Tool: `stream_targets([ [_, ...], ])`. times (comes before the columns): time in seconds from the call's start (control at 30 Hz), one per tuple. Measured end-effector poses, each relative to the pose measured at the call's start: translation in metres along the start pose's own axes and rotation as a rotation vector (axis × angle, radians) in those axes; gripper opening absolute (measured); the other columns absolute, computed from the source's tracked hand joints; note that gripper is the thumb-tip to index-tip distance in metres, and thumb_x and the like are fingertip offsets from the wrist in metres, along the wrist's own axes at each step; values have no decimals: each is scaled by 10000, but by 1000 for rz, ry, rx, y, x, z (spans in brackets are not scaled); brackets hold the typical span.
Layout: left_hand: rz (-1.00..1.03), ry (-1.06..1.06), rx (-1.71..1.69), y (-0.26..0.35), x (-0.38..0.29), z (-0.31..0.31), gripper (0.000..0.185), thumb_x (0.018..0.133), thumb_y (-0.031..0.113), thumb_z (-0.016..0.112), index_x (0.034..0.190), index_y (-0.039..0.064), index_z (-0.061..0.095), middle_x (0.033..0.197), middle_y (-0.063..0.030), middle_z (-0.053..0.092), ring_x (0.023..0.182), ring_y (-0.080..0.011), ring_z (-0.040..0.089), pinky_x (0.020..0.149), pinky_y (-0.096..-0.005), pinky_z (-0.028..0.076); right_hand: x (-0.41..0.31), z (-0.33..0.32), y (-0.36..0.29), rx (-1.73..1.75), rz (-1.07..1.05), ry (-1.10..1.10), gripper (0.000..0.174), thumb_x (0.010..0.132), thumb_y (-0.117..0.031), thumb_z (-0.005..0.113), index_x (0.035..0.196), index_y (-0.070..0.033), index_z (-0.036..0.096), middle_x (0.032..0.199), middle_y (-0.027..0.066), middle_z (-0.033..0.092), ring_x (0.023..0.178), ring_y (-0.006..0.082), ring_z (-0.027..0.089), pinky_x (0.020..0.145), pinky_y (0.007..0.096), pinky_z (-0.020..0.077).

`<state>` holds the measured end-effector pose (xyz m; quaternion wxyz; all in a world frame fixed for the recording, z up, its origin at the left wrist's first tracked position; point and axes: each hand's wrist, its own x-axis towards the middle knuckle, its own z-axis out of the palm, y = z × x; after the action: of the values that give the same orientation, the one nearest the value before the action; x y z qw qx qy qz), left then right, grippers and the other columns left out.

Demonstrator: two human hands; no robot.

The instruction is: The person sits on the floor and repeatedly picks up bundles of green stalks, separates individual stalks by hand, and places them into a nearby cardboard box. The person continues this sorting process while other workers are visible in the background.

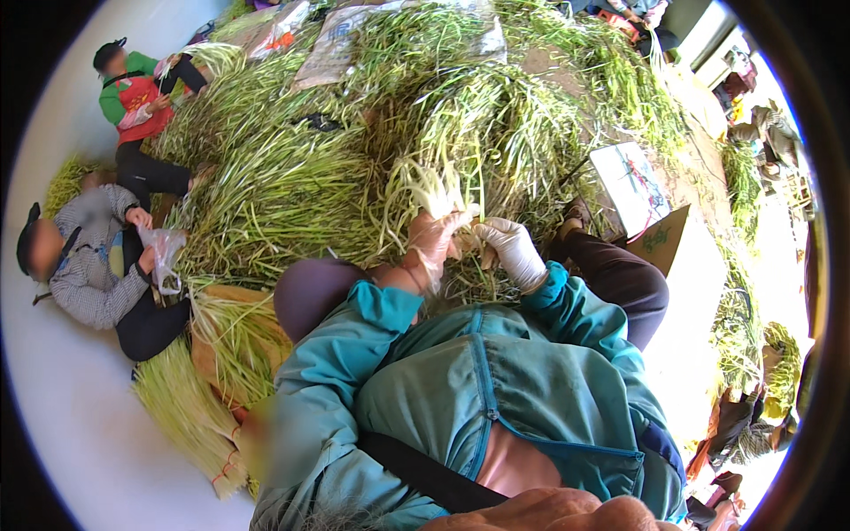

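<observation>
My left hand (431, 242), in a thin clear plastic glove, grips a small bunch of pale stalks (435, 189). Their whitish parts fan out above the fingers, and thin leaves hang off to the left. Close beside it, my right hand (511, 249) wears a white glove. Its thumb and fingers are pinched on a thin green stalk (481, 189) that rises between the two hands; the exact grip is partly hidden. Both hands are in front of my chest, over a deep heap of long green stalks (285, 192).
Two people (136, 99) sit along the left wall, the nearer holding a plastic bag (163, 255). Tied bundles of stalks (192, 411) lie at left. A white board (629, 186) and a cardboard box (661, 239) stand at right. Printed sacks (332, 46) lie at the back.
</observation>
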<state>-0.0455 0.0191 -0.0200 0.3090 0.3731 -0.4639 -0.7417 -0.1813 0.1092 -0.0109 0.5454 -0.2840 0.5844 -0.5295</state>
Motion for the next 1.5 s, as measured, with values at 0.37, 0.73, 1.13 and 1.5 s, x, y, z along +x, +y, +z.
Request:
stream_targets([
  [0.37, 112, 156, -322, 50, 17, -26, 223, 807, 134, 696, 1006, 35, 678, 824, -7, 688, 385, -11, 376, 357, -181, 260, 8, -171, 171, -1843, 295, -399, 184, 774, -186, 588, 856, -114, 736, 830, 136, 690, 726, 280, 677, 629, 393, 543],
  [0.73, 286, -215, 489, 5, -2, -14, 350, 841, 97, 687, 1178, 46, 607, 1054, -41, 660, 912, -129, 606, 772, -265, 494, -4, -7, -22, -239, -303, -245, 498, 927, -289, 594, 1301, 22, 487, 1221, 81, 576, 1164, 133, 485, 1018, 288, 364],
  [1.13, 154, -420, 247, 15, -18, -4, 255, 852, 213, 696, 1012, 19, 655, 795, -24, 664, 585, -84, 570, 454, -238, 430, -12, -3, -10, 202, -140, -55, 130, 899, -97, 589, 965, 6, 632, 772, 56, 636, 661, 142, 584, 639, 267, 478],
  [1.5, -18, -399, 528, -6, -8, -9, 309, 824, 297, 716, 1001, 46, 677, 808, -53, 692, 695, -125, 623, 640, -293, 493, -17, -7, -15, 240, -152, 163, 117, 877, -116, 629, 901, -7, 666, 776, 46, 667, 671, 121, 602, 659, 255, 490],
])
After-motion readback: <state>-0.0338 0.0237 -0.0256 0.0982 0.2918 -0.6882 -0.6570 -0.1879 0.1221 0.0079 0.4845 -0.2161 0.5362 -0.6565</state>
